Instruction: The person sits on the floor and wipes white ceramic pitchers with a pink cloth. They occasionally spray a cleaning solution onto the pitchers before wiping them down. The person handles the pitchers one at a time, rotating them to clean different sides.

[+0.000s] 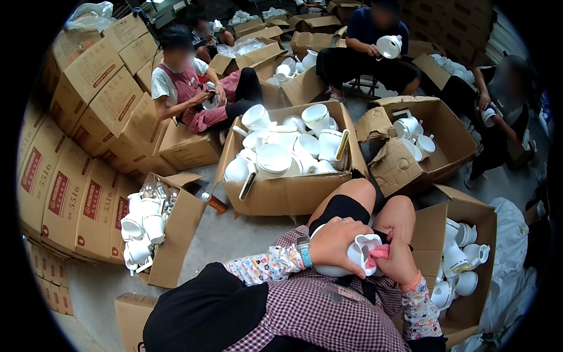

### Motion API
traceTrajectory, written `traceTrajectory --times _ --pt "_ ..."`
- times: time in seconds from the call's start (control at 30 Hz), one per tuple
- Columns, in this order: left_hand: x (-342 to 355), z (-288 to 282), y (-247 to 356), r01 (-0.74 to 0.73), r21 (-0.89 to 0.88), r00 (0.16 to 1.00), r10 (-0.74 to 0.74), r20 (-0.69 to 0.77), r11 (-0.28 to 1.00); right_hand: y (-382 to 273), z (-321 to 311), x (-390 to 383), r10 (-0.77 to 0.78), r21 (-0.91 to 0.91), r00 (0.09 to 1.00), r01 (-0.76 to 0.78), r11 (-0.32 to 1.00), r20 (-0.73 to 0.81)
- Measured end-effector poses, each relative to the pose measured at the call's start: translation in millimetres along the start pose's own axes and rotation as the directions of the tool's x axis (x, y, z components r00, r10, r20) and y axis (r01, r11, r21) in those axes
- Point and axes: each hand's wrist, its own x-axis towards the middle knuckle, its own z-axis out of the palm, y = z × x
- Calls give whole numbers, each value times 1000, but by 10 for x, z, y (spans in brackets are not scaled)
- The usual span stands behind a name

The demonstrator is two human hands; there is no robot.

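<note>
On my feed, open grey floor (218,239) lies to the left, while a big carton (270,198) stands close ahead of the knees (400,212) and a smaller carton (431,230) just beside them, right. The white vessel (355,253) is in the left hand (334,243), wrapped around it; the right hand (402,258) pinches a pink cloth (379,253) at its mouth.

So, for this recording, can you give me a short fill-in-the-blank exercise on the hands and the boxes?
The jug in the left hand is coloured ____.
The cloth in the right hand is coloured ____.
The watch is on the ____ wrist.
The box straight ahead is made of ____.

Missing words: white; pink; left; cardboard
</note>
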Motion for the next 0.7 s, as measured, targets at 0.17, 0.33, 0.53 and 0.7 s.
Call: traceTrajectory --times 0.17,0.33,0.53,0.7 --pt "3 -21 6 -45 3 998 45 32 999 -535 7 -209 -60 -29 994 58 998 -94" --pt "-7 0 -4 -82 8 996 82 29 997 -486 21 -219 -211 112 978 210 971 -11" --pt "-31 -54 -54 -78 -17 995 77 -66 997 -429 -166 -205 -350 20 926 350 936 146" --pt "-14 -70 -133 -93 -18 996 93 0 996 -457 -106 -278 -348 -327 937 329 886 1"
